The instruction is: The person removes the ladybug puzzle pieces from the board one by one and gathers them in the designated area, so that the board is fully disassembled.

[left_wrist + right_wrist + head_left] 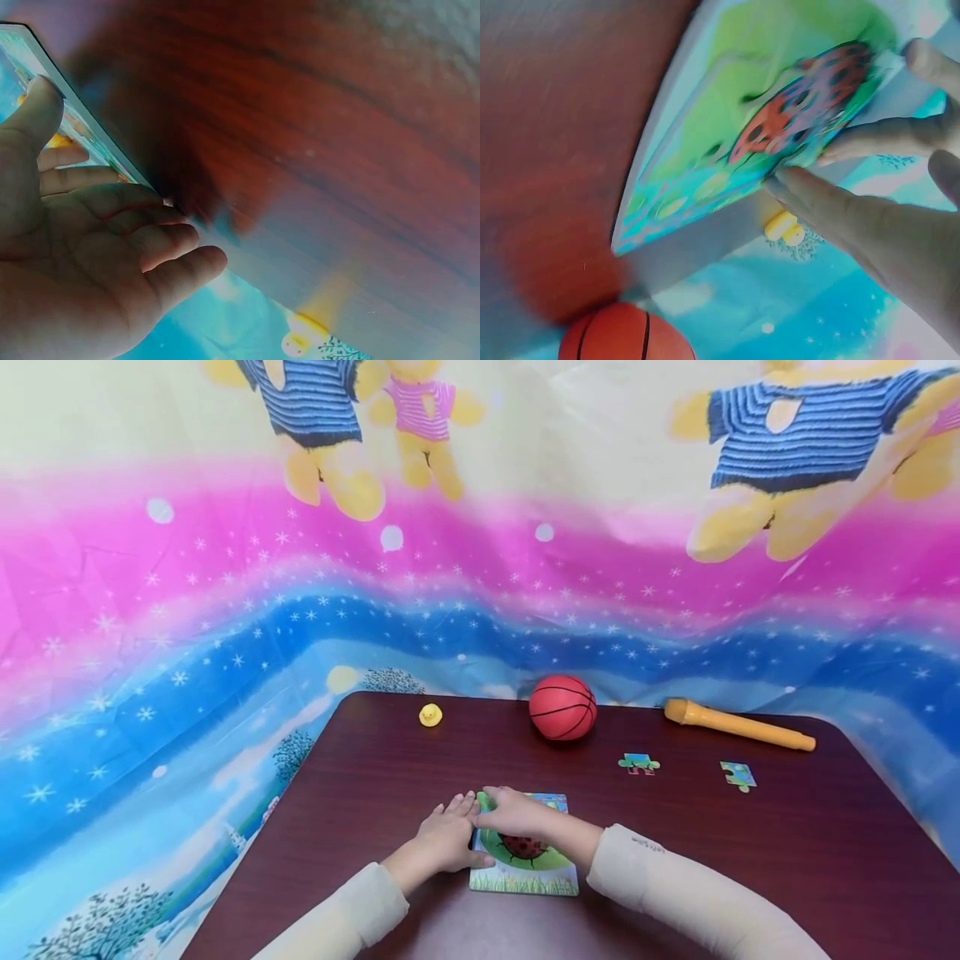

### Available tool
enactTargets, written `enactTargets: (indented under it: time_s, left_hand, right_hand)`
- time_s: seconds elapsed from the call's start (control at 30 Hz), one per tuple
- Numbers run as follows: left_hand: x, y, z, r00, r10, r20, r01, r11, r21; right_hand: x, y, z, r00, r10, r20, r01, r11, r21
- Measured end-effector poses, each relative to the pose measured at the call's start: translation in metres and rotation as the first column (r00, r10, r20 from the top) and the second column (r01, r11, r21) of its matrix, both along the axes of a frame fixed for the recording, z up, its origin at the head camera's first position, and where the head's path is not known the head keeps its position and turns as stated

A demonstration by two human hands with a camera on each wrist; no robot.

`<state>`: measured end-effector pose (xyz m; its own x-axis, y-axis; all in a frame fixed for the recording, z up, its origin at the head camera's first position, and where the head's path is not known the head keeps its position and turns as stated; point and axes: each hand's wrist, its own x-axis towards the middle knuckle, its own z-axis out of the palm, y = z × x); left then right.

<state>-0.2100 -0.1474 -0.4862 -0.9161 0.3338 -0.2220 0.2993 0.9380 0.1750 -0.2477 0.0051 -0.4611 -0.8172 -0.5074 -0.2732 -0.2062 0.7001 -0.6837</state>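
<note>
Left hand (450, 839), fingers extended, and right hand (517, 812), whether pinching I can't tell, touch the left side of one puzzle (528, 870): red, black-spotted ladybird (523, 848) on green. Beyond: two loose pieces (639, 761) (738, 774), one duck (431, 716), one red ball (562, 707), one orange stick (738, 724).

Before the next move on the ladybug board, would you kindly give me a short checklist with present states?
1. Ladybug board lying on the table: ok.
2. Left hand at the board's left edge: ok.
3. Right hand touching the board: ok.
4. Two loose puzzle pieces fitted: not ok; both lie apart.
5. Board complete beneath the hands: cannot tell; hidden.
6. Red ball clear of the board: ok.
</note>
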Motion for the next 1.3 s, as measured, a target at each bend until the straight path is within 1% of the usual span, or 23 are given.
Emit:
enactTargets:
  time_s: [0.07, 0.1, 0.23, 0.33, 0.43, 0.53, 0.6, 0.67, 0.73, 0.77, 0.87, 0.93, 0.97, 1.0, 1.03, 1.07, 1.1, 1.13, 1.17, 1.23, 1.27, 1.3]
  left_hand:
    - [0.000, -0.001, 0.000, 1.000, 0.001, -0.003, -0.001, 1.000, 0.002]
    - [0.001, -0.001, 0.001, 1.000, 0.002, -0.005, -0.002, 1.000, 0.006]
    - [0.002, -0.001, 0.000, 1.000, -0.005, -0.017, 0.005, 1.000, 0.009]
    - [0.003, -0.001, 0.000, 1.000, -0.005, -0.021, 0.005, 1.000, 0.012]
    - [0.003, 0.000, -0.001, 1.000, 0.000, -0.021, 0.000, 1.000, 0.016]
    - [0.003, 0.000, -0.001, 1.000, 0.004, -0.019, -0.004, 1.000, 0.021]
    - [0.003, 0.000, -0.001, 1.000, 0.005, -0.019, -0.004, 1.000, 0.020]
    - [0.003, 0.000, 0.000, 1.000, 0.004, -0.016, -0.004, 1.000, 0.016]
    - [0.002, 0.000, 0.000, 1.000, 0.003, -0.018, -0.002, 1.000, 0.012]
    - [0.002, 0.000, 0.000, 1.000, 0.003, -0.018, -0.003, 1.000, 0.009]
    - [0.002, 0.000, 0.000, 1.000, 0.005, -0.022, -0.005, 1.000, 0.006]
    - [0.002, 0.000, 0.000, 1.000, 0.007, -0.025, -0.007, 1.000, 0.003]
    - [0.002, 0.000, 0.000, 1.000, 0.008, -0.026, -0.008, 1.000, 0.001]
    - [0.002, 0.000, 0.000, 1.000, 0.008, -0.029, -0.008, 1.000, -0.002]
    - [0.002, 0.000, 0.000, 1.000, 0.008, -0.030, -0.008, 1.000, -0.003]
    - [0.002, 0.000, 0.000, 0.999, 0.008, -0.031, -0.008, 1.000, -0.006]
    - [0.002, 0.000, 0.000, 1.000, 0.007, -0.030, -0.008, 1.000, -0.007]
    - [0.002, 0.000, 0.000, 1.000, 0.008, -0.029, -0.008, 1.000, -0.007]
    - [0.002, 0.000, 0.000, 1.000, 0.009, -0.027, -0.009, 1.000, -0.006]
    - [0.003, 0.000, 0.001, 1.000, 0.012, -0.019, -0.013, 1.000, -0.003]
    - [0.003, 0.001, 0.001, 1.000, 0.014, -0.015, -0.014, 1.000, -0.001]
    - [0.003, 0.001, 0.001, 1.000, 0.015, -0.010, -0.015, 1.000, -0.001]
  right_hand:
    - [0.001, -0.001, 0.001, 0.995, -0.034, 0.092, 0.042, 0.996, -0.085]
    - [0.002, -0.002, 0.001, 0.991, -0.051, 0.125, 0.066, 0.991, -0.118]
    - [0.003, -0.006, 0.004, 0.970, -0.121, 0.212, 0.166, 0.964, -0.208]
    - [0.004, -0.007, 0.006, 0.959, -0.161, 0.235, 0.215, 0.949, -0.229]
    - [0.005, -0.007, 0.007, 0.956, -0.191, 0.224, 0.239, 0.947, -0.215]
    - [0.006, -0.006, 0.009, 0.953, -0.200, 0.227, 0.247, 0.947, -0.204]
    - [0.007, -0.005, 0.011, 0.950, -0.196, 0.244, 0.250, 0.945, -0.213]
    - [0.008, -0.006, 0.011, 0.943, -0.198, 0.266, 0.263, 0.935, -0.239]
    - [0.007, -0.007, 0.011, 0.932, -0.230, 0.279, 0.306, 0.913, -0.269]
    - [0.006, -0.008, 0.011, 0.921, -0.255, 0.293, 0.340, 0.896, -0.287]
    - [0.003, -0.009, 0.010, 0.879, -0.348, 0.326, 0.452, 0.827, -0.335]
    - [0.001, -0.009, 0.009, 0.853, -0.398, 0.337, 0.505, 0.790, -0.346]
    - [-0.001, -0.009, 0.009, 0.845, -0.413, 0.341, 0.521, 0.781, -0.345]
    - [-0.002, -0.008, 0.007, 0.841, -0.423, 0.338, 0.528, 0.779, -0.340]
    - [-0.004, -0.008, 0.006, 0.841, -0.427, 0.332, 0.528, 0.782, -0.331]
    - [-0.005, -0.007, 0.004, 0.845, -0.426, 0.321, 0.521, 0.792, -0.319]
    - [-0.008, -0.005, 0.002, 0.857, -0.419, 0.300, 0.503, 0.807, -0.309]
    - [-0.010, -0.004, -0.001, 0.874, -0.403, 0.271, 0.474, 0.829, -0.298]
    - [-0.013, -0.002, -0.003, 0.895, -0.380, 0.233, 0.436, 0.856, -0.278]
    - [-0.018, 0.002, -0.009, 0.938, -0.319, 0.132, 0.342, 0.912, -0.227]
    - [-0.021, 0.004, -0.011, 0.957, -0.281, 0.076, 0.290, 0.936, -0.198]
    - [-0.024, 0.006, -0.013, 0.968, -0.249, 0.026, 0.250, 0.953, -0.169]
